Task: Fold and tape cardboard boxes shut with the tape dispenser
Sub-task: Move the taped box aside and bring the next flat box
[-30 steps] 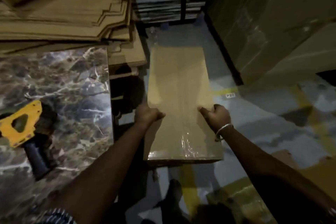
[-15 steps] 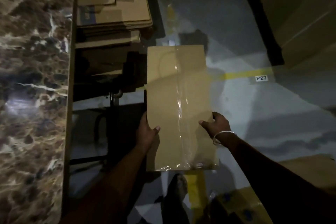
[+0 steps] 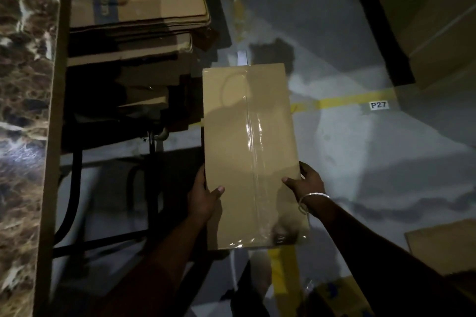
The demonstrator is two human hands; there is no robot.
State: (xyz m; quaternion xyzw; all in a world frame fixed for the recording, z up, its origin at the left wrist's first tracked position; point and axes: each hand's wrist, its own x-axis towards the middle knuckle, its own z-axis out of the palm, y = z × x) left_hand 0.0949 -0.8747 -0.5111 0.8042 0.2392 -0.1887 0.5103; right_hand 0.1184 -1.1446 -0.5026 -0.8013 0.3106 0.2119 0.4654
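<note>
Centre of the frame: a sealed cardboard box (image 3: 247,152), long and narrow, clear tape (image 3: 253,136) running down its middle seam and wrapping over the near end. Held above the floor (image 3: 360,162), not resting on anything visible. Gripped low on both long edges: left hand (image 3: 203,198) clamped on the left edge, thumb over the top face; right hand (image 3: 305,183) clamped on the right edge, thumb likewise on top, bracelet (image 3: 309,201) at the wrist. Hands apart, one per side, probably to keep the long box level while carrying it. Taping on this face looks done; likely on its way to being set down somewhere.

Upper left: a stack of flattened cardboard (image 3: 139,8), presumably stock for further boxes. Far left edge: a marble-patterned tabletop (image 3: 23,110). Right of centre: a yellow floor line (image 3: 355,101) and a label reading P27 (image 3: 378,105). No tape dispenser in view.
</note>
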